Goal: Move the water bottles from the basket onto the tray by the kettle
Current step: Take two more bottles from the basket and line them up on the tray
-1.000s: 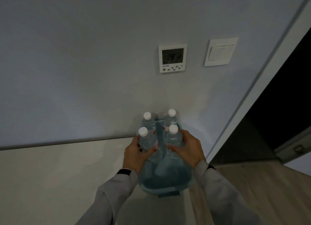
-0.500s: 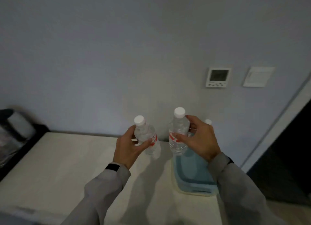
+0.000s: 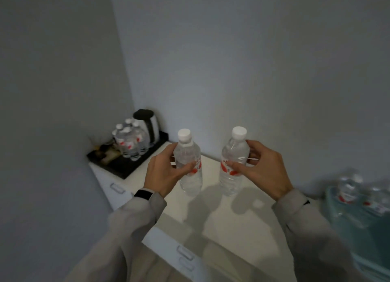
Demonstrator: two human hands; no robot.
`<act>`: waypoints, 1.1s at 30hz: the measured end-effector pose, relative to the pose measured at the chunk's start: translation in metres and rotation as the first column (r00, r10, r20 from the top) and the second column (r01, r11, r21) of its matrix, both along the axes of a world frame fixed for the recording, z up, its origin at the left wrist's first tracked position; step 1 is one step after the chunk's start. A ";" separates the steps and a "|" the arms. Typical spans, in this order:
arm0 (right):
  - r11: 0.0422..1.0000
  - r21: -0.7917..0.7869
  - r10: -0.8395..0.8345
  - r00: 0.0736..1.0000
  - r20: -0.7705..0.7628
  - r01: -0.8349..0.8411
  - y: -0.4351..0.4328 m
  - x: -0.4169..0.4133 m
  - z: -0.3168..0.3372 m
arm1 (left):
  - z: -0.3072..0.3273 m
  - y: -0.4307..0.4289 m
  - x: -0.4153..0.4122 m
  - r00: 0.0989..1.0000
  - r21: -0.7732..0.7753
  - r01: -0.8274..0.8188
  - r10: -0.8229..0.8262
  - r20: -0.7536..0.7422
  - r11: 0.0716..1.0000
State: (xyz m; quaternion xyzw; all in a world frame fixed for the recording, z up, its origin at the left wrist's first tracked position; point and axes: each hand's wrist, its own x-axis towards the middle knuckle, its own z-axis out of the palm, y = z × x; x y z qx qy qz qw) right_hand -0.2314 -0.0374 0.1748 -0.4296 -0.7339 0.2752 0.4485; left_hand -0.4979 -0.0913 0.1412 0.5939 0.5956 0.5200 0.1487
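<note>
A: What have your hands got?

B: Your left hand (image 3: 163, 172) has its grip closed round one water bottle (image 3: 188, 161), and your right hand (image 3: 263, 172) is wrapped round a second bottle (image 3: 232, 163). Both are upright, white caps up, held above the white worktop (image 3: 221, 218).

A: And the rest?

B: The blue basket (image 3: 341, 214) sits at your right, blurred, with more bottles (image 3: 348, 188) inside. The black tray (image 3: 124, 165) lies in the far left corner, carrying the kettle (image 3: 147, 127) and a cluster of bottles (image 3: 128, 142) just beside it.
</note>
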 end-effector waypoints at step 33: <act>0.974 -0.023 0.226 0.974 -0.033 -0.227 0.143 -0.524 -0.045 | -0.017 0.092 -0.503 0.991 -0.065 -0.124 0.121 -0.048 0.990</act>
